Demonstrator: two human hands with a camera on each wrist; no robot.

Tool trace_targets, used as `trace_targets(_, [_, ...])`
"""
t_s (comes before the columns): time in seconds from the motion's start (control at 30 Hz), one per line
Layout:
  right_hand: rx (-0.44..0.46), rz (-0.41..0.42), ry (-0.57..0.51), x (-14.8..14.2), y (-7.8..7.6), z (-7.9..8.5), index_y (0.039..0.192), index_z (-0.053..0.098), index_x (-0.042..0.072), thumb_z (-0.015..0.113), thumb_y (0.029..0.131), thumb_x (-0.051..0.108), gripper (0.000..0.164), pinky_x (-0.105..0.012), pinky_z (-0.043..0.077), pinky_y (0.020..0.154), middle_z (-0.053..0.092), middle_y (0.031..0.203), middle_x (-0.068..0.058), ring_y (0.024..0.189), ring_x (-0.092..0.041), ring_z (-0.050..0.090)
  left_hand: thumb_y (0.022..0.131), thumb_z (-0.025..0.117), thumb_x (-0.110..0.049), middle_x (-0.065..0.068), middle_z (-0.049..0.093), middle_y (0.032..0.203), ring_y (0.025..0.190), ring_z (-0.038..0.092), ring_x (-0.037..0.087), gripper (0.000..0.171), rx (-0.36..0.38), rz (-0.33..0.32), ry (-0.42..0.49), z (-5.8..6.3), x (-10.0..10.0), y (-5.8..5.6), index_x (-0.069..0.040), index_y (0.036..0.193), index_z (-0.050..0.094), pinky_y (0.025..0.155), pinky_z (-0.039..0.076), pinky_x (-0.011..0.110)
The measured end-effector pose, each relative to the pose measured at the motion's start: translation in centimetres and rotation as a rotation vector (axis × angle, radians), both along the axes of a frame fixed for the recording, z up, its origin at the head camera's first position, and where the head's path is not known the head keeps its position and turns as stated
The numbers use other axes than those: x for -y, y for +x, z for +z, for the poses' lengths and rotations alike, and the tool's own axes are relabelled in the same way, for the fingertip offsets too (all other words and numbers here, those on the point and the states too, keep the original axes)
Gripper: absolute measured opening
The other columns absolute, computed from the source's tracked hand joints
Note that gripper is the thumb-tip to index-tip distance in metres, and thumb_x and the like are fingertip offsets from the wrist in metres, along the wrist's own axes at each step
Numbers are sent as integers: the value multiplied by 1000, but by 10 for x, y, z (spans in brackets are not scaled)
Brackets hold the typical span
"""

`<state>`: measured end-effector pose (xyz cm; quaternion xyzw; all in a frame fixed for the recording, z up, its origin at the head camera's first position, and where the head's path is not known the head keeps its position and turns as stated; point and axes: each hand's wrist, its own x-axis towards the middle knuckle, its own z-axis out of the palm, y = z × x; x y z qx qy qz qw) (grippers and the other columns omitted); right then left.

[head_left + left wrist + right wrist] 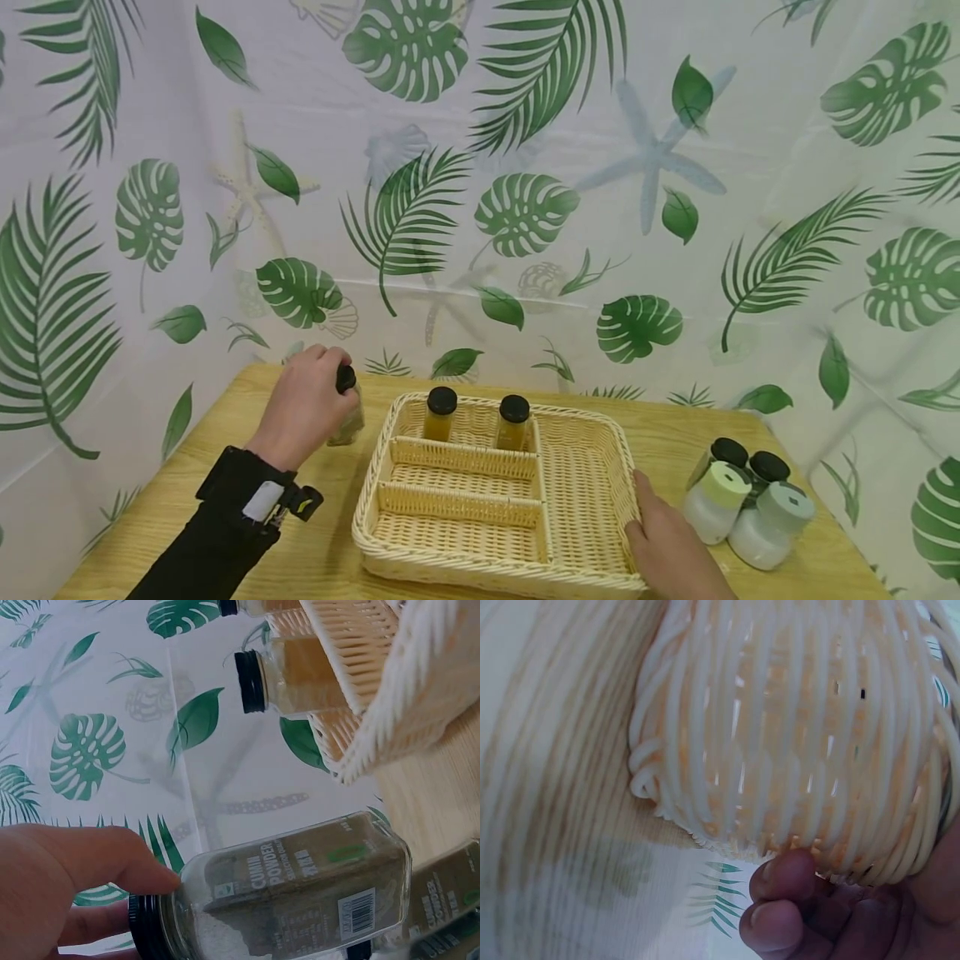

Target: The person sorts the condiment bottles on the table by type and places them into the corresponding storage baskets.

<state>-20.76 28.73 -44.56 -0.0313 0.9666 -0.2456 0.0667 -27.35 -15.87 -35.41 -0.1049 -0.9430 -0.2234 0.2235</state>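
My left hand (303, 408) pinches the black lid of a glass spice jar (348, 421), left of the wicker basket (457, 575). In the left wrist view this jar (300, 889) reads "cumin powder" and holds a grey-brown powder; thumb and fingers are around its lid. At the basket's right rim, my right hand (675, 542) grips the wicker, and the right wrist view shows curled fingers (780, 877) against the woven side (780, 750). Two black-lidded jars with yellowish contents, one left (440, 414) and one right (513, 423), stand in the basket's back left compartment.
Right of the basket, two white-filled shakers, one with a yellow-green lid (716, 504) and one with a pale grey-green lid (772, 525), stand before two black-lidded jars (767, 471). More jars (446, 896) show beside the held one. Leaf-print cloth (480, 208) surrounds the wooden table (315, 533).
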Motion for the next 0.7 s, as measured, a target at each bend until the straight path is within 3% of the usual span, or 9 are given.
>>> trace_targets(0.7, [-42,13,-9,0,4,1,155,14,-13,43,101,10,65,-58,44,103,40,150,-36,135,-47,47,85,73,-10,17,64,105,96,60,32,31,-34,-95,-20,11,-46,-1,1,113,66,79,54,42])
